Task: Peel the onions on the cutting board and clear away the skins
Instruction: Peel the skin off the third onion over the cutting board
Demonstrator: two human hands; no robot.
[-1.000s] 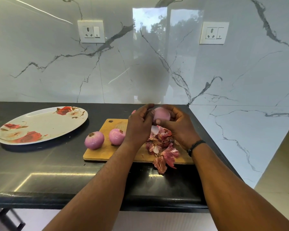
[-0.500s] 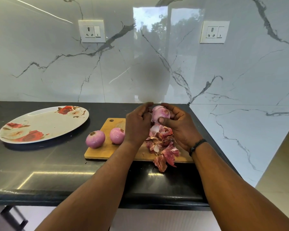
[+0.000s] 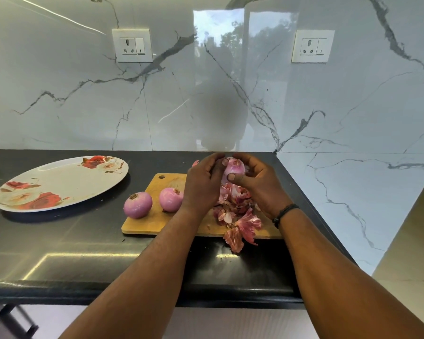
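Observation:
Above the far right part of the wooden cutting board [image 3: 157, 223], both my hands hold a pink onion [image 3: 235, 167]. My right hand [image 3: 260, 187] grips it from the right with the thumb across its front. My left hand [image 3: 202, 184] pinches at its left side with curled fingers. Two peeled onions stand on the board's left end: one at the left edge [image 3: 137, 204], the other [image 3: 170, 199] just beside my left wrist. A heap of reddish onion skins [image 3: 238, 216] lies on the board under my hands and spills over its front edge.
A white oval plate [image 3: 59, 183] with red flowers lies on the black counter [image 3: 71, 243] to the left of the board. The marble wall runs close behind and turns along the counter's right side. The counter's front edge is near my forearms.
The onion has turned a little in my hands and my fingers have shifted on it. The onions on the board and the skin heap have stayed put.

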